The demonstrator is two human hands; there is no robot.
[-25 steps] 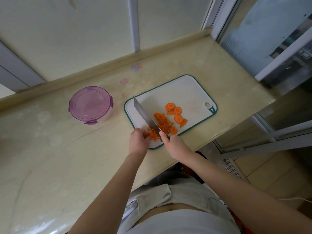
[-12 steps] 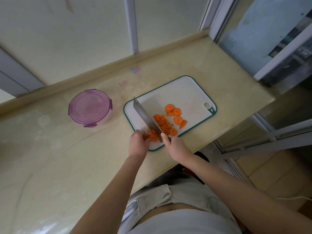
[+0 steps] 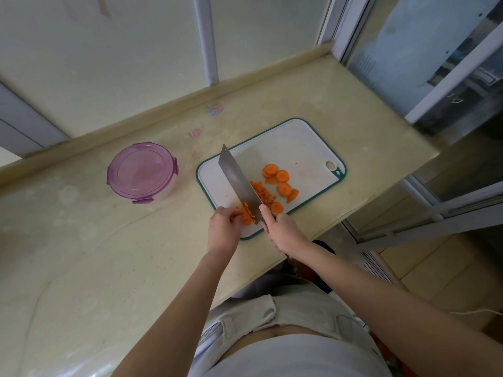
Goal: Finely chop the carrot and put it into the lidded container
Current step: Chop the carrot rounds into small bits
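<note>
1 step, chopping, is in hand: right grip (image 3: 283, 229) curled round 1 knife (image 3: 236, 180), left grip (image 3: 223, 227) pinching the carrot stub (image 3: 247, 217) just beside the blade on 1 board (image 3: 299, 142); about 6 slices (image 3: 281, 176) beyond the right grip and 1 diced pile (image 3: 261, 193) probably need cutting next, before opening 1 lidded container (image 3: 141, 172) well left of the left grip.

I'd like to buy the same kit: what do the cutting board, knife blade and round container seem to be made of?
Cutting board: likely plastic, matte white face with a moulded teal rim and hanging hole. Knife blade: metal, probably steel, grey with a dull sheen. Container lid: translucent purple plastic with clip latches; the clear body could be plastic or glass.
</note>
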